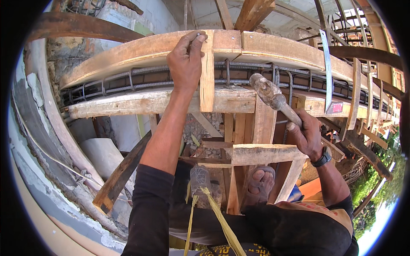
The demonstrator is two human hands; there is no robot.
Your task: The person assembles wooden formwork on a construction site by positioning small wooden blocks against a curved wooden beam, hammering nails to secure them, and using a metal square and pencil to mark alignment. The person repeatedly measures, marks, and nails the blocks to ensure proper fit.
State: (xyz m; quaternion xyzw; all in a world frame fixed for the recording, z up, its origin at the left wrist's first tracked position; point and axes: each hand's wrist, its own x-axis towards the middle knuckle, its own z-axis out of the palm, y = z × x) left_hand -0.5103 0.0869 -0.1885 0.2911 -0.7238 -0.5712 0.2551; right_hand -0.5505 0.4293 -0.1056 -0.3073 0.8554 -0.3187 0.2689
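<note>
My left hand (186,62) is at the upper end of a short wooden strip (207,81). Its thumb and forefinger pinch what looks like a small nail (198,34), mostly hidden by the fingertips. This strip lies across two long formwork boards, the far board (141,50) and the near board (128,106). Between the boards runs a cage of steel rebar (141,80). My right hand (306,134) grips a hammer (273,96) by its handle, with the worn metal head raised over the near board, to the right of the strip and apart from it.
A thin metal blade (326,70) leans across the boards at right. More wooden strips (353,94) cross the boards farther along. Below are a timber frame (267,153), my sandalled foot (260,181) and a clear plastic container (199,179) on yellow straps.
</note>
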